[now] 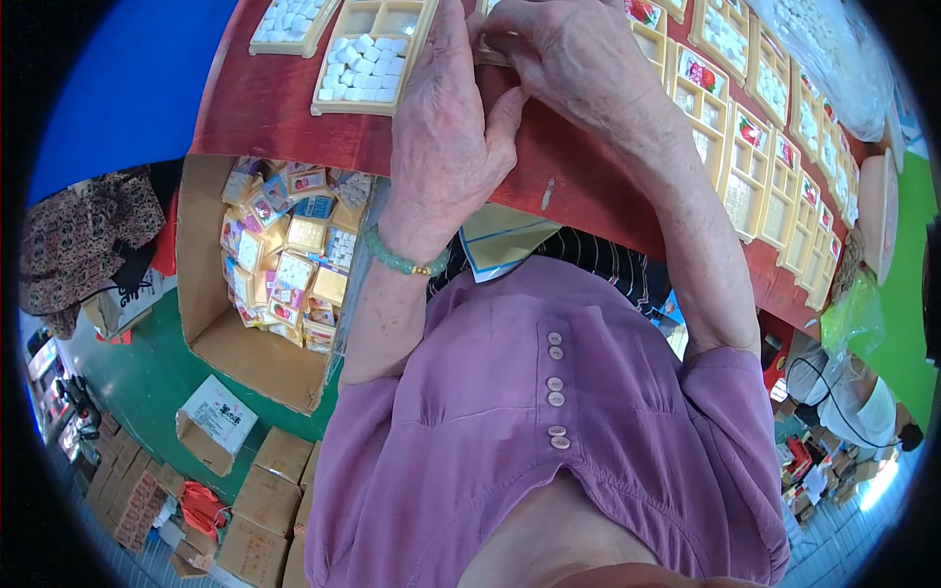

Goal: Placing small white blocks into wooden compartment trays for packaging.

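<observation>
My left hand (446, 137) lies at the table's near edge with its fingers stretched forward and the thumb held apart. Beside it sits a cream plastic compartment tray (317, 96), its near section filled with small white pieces (365, 69) and its far sections showing bare. My right hand (583, 69) bends its fingers in toward the left one. Between the hands shows a bit of another cream tray (490, 56), mostly covered by the fingers. What the right fingertips pinch is hidden behind them.
Rows of cream trays (742, 201), several with strawberry-printed cards, line the right of the red table (549, 186). A clear bag of white pieces (833, 59) lies beyond. At left below stands an open cardboard box (208, 284) full of packed trays; stacked cartons (260, 500) stand on the floor.
</observation>
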`<move>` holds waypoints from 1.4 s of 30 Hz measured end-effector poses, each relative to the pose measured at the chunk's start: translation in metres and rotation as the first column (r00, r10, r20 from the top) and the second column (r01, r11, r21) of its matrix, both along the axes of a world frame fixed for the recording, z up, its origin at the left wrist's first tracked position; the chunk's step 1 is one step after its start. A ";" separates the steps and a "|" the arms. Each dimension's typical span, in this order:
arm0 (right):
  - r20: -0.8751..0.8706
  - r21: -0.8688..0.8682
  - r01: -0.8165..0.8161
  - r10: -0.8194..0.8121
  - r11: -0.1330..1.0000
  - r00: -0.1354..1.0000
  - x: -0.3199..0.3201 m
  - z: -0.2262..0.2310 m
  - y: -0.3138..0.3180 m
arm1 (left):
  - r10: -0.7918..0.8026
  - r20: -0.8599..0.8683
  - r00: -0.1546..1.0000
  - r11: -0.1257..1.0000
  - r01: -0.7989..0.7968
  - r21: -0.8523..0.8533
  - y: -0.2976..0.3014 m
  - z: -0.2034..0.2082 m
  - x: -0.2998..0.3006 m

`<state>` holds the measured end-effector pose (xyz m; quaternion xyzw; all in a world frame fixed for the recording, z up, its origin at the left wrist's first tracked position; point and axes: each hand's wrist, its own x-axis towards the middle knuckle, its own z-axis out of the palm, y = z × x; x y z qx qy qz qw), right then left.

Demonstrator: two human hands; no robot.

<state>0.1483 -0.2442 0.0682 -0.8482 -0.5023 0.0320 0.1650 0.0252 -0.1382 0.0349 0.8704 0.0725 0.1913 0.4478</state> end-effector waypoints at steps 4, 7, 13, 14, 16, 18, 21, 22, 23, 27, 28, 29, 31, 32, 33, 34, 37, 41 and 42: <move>0.103 -0.042 -0.047 0.051 0.998 0.993 -0.002 0.002 0.004 | 0.005 0.066 0.998 0.987 -0.015 0.159 -0.001 -0.004 -0.001; 0.148 -0.022 -0.101 0.103 0.995 0.984 -0.002 -0.001 0.002 | 0.034 0.040 0.999 0.992 -0.039 0.121 -0.002 0.001 -0.001; 0.086 0.002 -0.115 0.115 0.993 0.990 -0.003 0.011 -0.007 | 0.017 0.015 1.000 1.000 -0.017 0.022 -0.004 0.002 0.001; -0.040 -0.051 -0.077 0.075 0.996 0.996 -0.003 0.017 -0.010 | 0.016 0.015 1.000 0.999 -0.016 -0.041 -0.004 0.001 0.002; -0.153 0.100 0.042 -0.027 0.994 0.988 0.000 0.014 -0.017 | 0.038 0.082 0.996 0.992 -0.047 0.113 0.001 -0.020 0.003; -0.382 0.337 0.315 -0.177 0.887 0.907 0.008 0.001 -0.025 | 0.051 0.149 0.987 0.968 -0.085 0.235 0.003 -0.030 0.002; -0.535 0.336 0.460 -0.236 0.822 0.811 0.025 -0.010 -0.049 | 0.010 0.162 0.987 0.971 -0.048 0.232 0.003 -0.033 0.003; -0.641 0.285 0.499 -0.224 0.818 0.734 0.024 -0.007 -0.054 | 0.023 0.162 0.987 0.956 -0.069 0.285 0.004 -0.033 0.003; -0.639 0.287 0.505 -0.230 0.814 0.734 0.023 -0.008 -0.057 | 0.015 0.164 0.986 0.956 -0.062 0.286 0.005 -0.034 0.003; -0.582 0.178 0.461 -0.284 0.869 0.762 0.011 -0.002 -0.054 | -0.008 0.131 0.991 0.908 -0.047 0.415 0.005 -0.033 0.002; -0.581 0.199 0.473 -0.285 0.858 0.762 0.009 -0.005 -0.054 | -0.005 0.108 0.994 0.904 -0.041 0.426 0.004 -0.032 0.003; -0.580 0.220 0.484 -0.286 0.847 0.763 0.008 -0.008 -0.054 | -0.009 0.106 0.994 0.904 -0.037 0.427 0.004 -0.032 0.003; -0.498 0.279 0.432 -0.256 0.857 0.829 0.008 -0.012 -0.054 | -0.017 0.073 0.997 0.892 -0.017 0.451 0.004 -0.033 0.004; -0.406 0.333 0.371 -0.223 0.867 0.886 0.008 -0.013 -0.054 | -0.017 0.072 0.997 0.892 -0.017 0.451 0.004 -0.033 0.003; -0.407 0.332 0.372 -0.223 0.867 0.886 0.008 -0.012 -0.055 | -0.016 0.078 0.997 0.895 -0.021 0.445 0.003 -0.034 0.003; -0.410 0.335 0.378 -0.227 0.863 0.883 0.007 -0.009 -0.055 | -0.013 0.085 0.996 0.898 -0.026 0.440 0.004 -0.034 0.003; -0.463 0.315 0.425 -0.253 0.849 0.850 0.009 -0.001 -0.058 | -0.011 0.104 0.994 0.904 -0.034 0.427 0.001 -0.032 0.004; -0.411 0.329 0.454 -0.307 0.828 0.858 0.005 -0.002 -0.070 | -0.010 0.051 0.999 0.875 -0.016 0.484 0.001 -0.033 0.004; -0.409 0.326 0.456 -0.311 0.828 0.858 0.008 -0.013 -0.077 | -0.008 0.069 0.998 0.878 -0.026 0.478 0.002 -0.032 0.004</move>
